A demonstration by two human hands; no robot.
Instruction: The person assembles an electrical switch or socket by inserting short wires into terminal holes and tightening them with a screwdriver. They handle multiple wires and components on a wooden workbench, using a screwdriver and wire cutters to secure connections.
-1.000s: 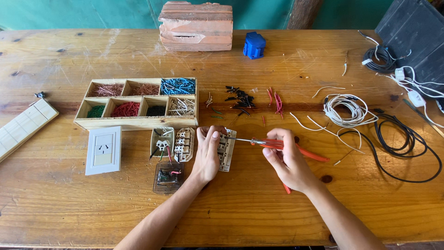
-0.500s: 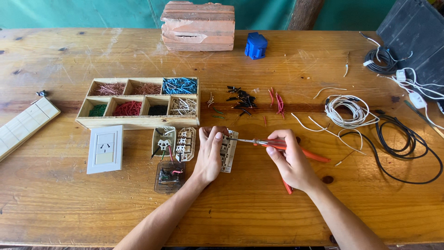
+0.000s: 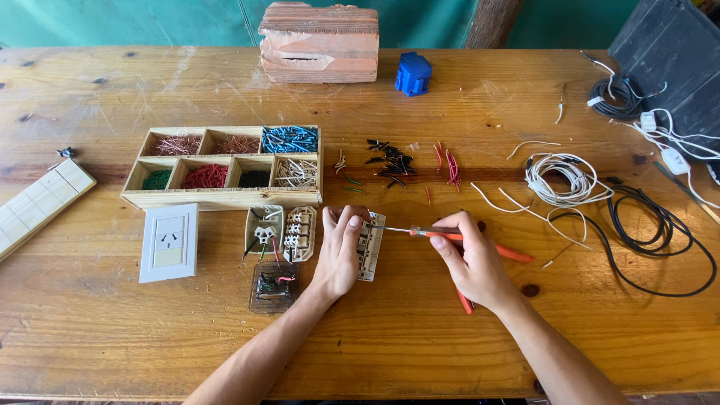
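Note:
My left hand (image 3: 340, 246) presses down on a white electrical module (image 3: 370, 247) lying on the wooden table (image 3: 390, 345), fingers curled over its left side. My right hand (image 3: 471, 259) grips orange-handled pliers (image 3: 450, 235), whose thin metal tip points left and meets the module's top edge. One orange handle sticks out right of my hand, the other below my palm. Two more opened socket parts (image 3: 283, 232) lie just left of my left hand, with a small dark component (image 3: 272, 285) below them.
A white wall socket plate (image 3: 169, 242) lies at left. A wooden tray (image 3: 229, 166) holds several sorted wire bits. Black and red wire scraps (image 3: 409, 160), a white cable coil (image 3: 559, 178), black cables (image 3: 660, 232), a brick (image 3: 319, 41), a blue block (image 3: 413, 73).
Almost nothing differs. My right hand with the pliers has shifted very slightly at the module; my left hand stays on it.

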